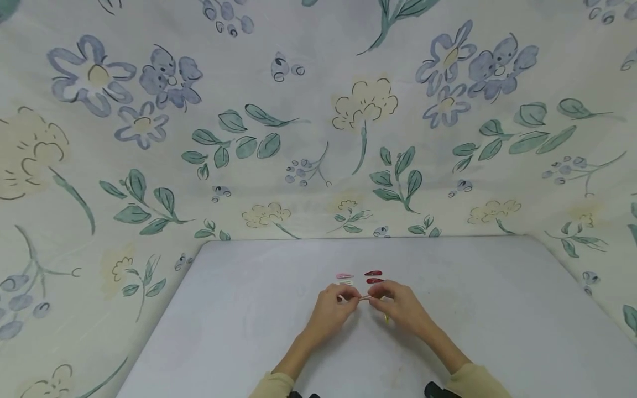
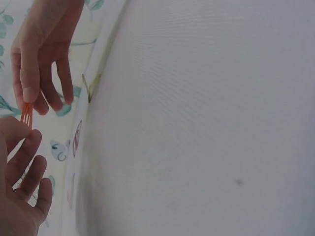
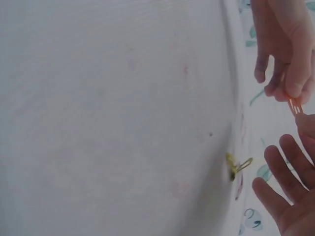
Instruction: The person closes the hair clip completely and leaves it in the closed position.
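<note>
An orange snap hair clip (image 2: 26, 114) spans the small gap between the two hands. My left hand (image 1: 330, 309) pinches one end between thumb and fingertips, and my right hand (image 1: 402, 307) pinches the other. In the right wrist view the slotted clip (image 3: 295, 105) shows between the fingertips, its ends hidden by them. The remaining fingers of both hands are spread loosely. Below the right hand a yellow hair clip (image 3: 231, 166) lies on the table with its parts snapped apart.
Just beyond the hands lie two red hair clips (image 1: 373, 273) on the right and a pink hair clip (image 1: 344, 276) on the left, with a pale clip (image 1: 345, 283) partly hidden behind the left hand. The white table (image 1: 239, 309) meets flower-patterned cloth (image 1: 318, 138) behind and at both sides.
</note>
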Motion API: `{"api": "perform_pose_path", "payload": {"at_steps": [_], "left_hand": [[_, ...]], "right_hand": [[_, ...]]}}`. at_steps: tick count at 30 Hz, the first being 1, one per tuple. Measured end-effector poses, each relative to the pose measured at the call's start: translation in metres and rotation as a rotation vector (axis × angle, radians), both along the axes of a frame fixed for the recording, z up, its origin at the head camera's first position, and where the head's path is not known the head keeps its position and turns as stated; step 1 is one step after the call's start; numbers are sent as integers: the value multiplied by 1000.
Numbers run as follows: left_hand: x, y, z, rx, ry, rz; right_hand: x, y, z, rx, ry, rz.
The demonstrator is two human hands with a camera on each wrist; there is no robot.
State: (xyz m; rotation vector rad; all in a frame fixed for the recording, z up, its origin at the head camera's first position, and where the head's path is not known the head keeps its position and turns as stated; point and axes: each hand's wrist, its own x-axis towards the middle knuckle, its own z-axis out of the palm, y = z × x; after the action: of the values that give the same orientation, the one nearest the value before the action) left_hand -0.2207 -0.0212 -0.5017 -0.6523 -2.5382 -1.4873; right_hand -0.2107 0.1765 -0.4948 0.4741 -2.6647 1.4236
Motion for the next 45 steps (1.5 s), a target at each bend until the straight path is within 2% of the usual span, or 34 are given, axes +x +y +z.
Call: {"api": "perform_pose_path", "payload": {"at_steps": [4, 9, 13, 17, 20, 26, 33, 39, 45], "left_hand": [[-2, 1, 11, 18, 43, 15], [-4, 2, 21, 91, 89, 25], [-4, 2, 29, 150, 77, 29], [-4, 2, 35, 202, 21, 26], [-4, 2, 37, 237, -48, 11], [-6, 2, 40, 314, -173, -7], [-9, 3, 46, 360, -234, -30], [-11, 3, 45, 422, -290, -32], [-8, 3, 43, 419, -293, -11]], "right_hand": [[-1, -1, 8, -40, 38, -19], [-2, -3, 19, -104, 79, -45], [-3, -4, 25, -135, 96, -57], [-3, -6, 27, -197, 84, -60], [-3, -7, 28, -235, 77, -62], [-5, -10, 30, -261, 63, -89], [-8, -11, 31, -275, 87, -66], [-8, -14, 30, -318, 92, -57], [-8, -21, 28, -383, 61, -91]]}}
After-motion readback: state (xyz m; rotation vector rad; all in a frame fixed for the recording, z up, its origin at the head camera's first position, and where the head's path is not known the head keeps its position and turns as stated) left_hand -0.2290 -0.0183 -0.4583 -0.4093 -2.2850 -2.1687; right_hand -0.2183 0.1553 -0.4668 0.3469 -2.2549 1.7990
